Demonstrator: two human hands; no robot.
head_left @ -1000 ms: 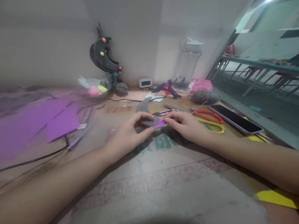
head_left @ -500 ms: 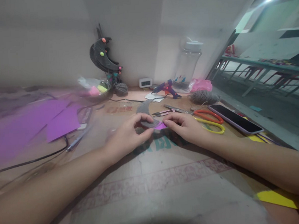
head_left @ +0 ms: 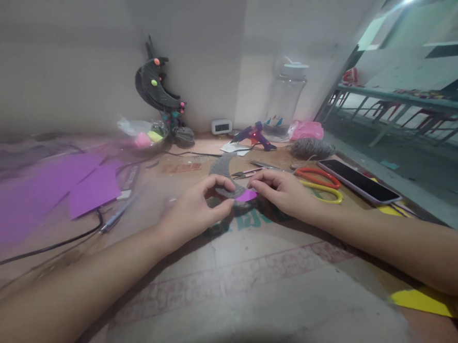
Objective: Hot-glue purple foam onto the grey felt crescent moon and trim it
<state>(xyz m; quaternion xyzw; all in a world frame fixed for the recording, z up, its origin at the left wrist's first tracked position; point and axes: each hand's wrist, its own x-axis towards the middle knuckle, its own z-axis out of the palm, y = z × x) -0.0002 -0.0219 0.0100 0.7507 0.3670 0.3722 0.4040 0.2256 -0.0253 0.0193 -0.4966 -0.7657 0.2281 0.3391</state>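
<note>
My left hand (head_left: 194, 209) pinches the near end of a grey crescent-shaped cutout (head_left: 222, 173) between thumb and forefinger, a little above the cardboard-covered table (head_left: 236, 295). My right hand (head_left: 282, 190) pinches a small purple paper piece (head_left: 246, 195) that sits against the crescent's lower tip. The two hands almost meet at the table's middle. Just behind them lie small pink-handled snips (head_left: 244, 173).
Orange and yellow scissors (head_left: 320, 184) and a phone (head_left: 357, 181) lie right of my right hand. A glue gun (head_left: 252, 135), yarn (head_left: 311, 148), a clear jar (head_left: 287, 101), a small clock (head_left: 221, 126) and a black moon decoration (head_left: 154, 88) stand behind. Purple sheets (head_left: 75, 188) and cables lie left; yellow paper (head_left: 423, 300) near right.
Both hands have lifted the crescent and purple piece slightly and shifted a bit; more of the purple piece shows now between the fingertips.
</note>
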